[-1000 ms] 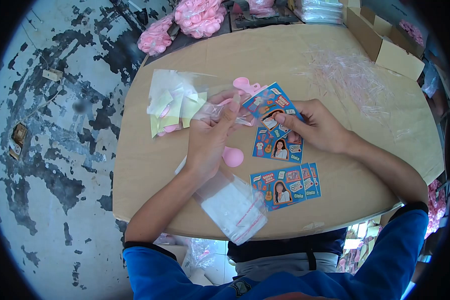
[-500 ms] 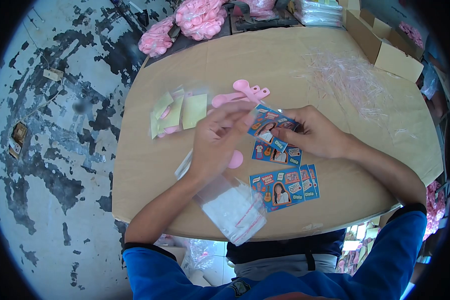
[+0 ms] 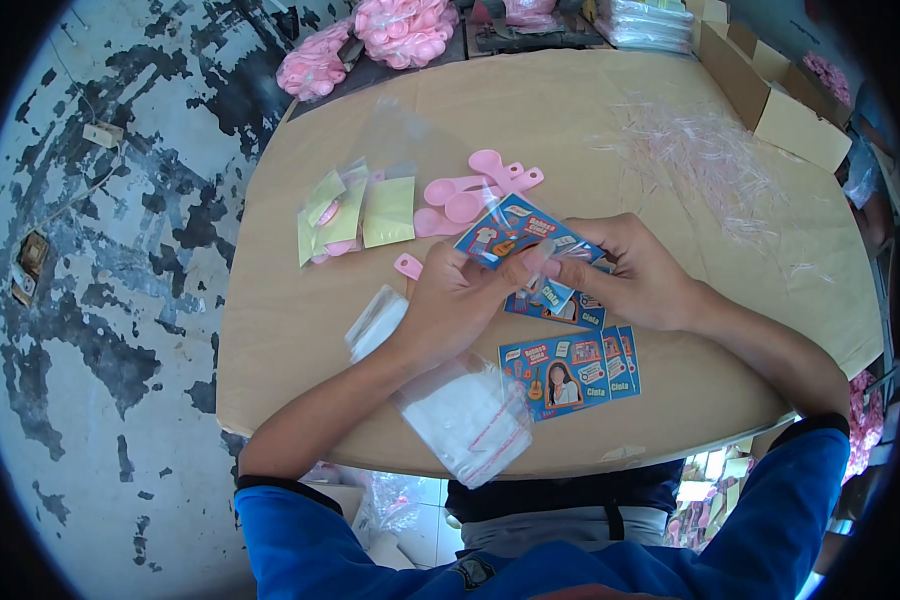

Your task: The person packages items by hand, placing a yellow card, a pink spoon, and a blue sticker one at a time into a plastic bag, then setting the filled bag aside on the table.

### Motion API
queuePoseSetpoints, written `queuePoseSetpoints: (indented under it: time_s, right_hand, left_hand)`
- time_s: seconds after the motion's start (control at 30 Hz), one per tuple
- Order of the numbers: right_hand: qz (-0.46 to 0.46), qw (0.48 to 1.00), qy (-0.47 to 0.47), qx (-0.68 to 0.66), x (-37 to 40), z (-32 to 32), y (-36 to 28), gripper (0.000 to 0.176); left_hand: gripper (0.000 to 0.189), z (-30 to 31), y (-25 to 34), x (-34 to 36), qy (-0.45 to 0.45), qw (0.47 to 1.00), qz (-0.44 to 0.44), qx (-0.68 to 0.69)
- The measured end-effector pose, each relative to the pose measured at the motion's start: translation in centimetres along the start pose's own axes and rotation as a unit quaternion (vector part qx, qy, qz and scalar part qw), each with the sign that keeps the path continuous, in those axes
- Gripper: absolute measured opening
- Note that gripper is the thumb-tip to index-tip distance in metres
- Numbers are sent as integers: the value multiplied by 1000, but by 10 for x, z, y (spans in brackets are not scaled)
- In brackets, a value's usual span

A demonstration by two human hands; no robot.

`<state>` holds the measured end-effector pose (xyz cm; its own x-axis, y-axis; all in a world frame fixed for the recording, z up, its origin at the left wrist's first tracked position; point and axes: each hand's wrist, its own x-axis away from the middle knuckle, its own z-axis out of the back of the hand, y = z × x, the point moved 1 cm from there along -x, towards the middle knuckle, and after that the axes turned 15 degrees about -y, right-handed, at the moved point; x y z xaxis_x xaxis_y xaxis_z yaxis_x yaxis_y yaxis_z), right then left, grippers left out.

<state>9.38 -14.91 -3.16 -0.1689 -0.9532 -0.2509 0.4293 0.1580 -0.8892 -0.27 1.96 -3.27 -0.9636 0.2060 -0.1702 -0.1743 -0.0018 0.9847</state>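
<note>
Head view: pinching blue card + clear film btwn L hand & R hand, narrow grips, just above loose cards; could bend corner w/ too-tight pinch or snag edge via static cling, poss. knock loose cards askew w/ low R hand

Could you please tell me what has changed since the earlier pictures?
The left hand has moved rightward and closer to the body, and now grips the blue card too. That card has shifted slightly left, still held by the right hand. The fanned cards and stack of clear bags stayed put.
</note>
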Motion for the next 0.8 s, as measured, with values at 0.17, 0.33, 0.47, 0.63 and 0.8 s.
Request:
queuePoseSetpoints:
  time_s: [0.17, 0.33, 0.47, 0.63, 0.8]
  right_hand:
    - [-12, 999, -20, -31, 1, 2, -3, 29]
    - [20, 999, 11, -26, 2, 0, -3, 27]
    - [-22, 999, 20, -38, 3, 2, 2, 26]
    - [-56, 996, 21, -68, 2, -1, -5, 27]
    - [-45, 996, 27, -75, 1, -1, -6, 27]
  left_hand:
    - [28, 12, 6, -2, 10, 999, -19, 38]
    - [31, 7, 6, 1, 13, 999, 36, -10]
    - [33, 2, 6, 3, 3, 1000, 15, -26]
    - [36, 5, 12, 3, 29, 998, -25, 57]
    - [40, 12, 2, 1, 40, 998, -11, 38]
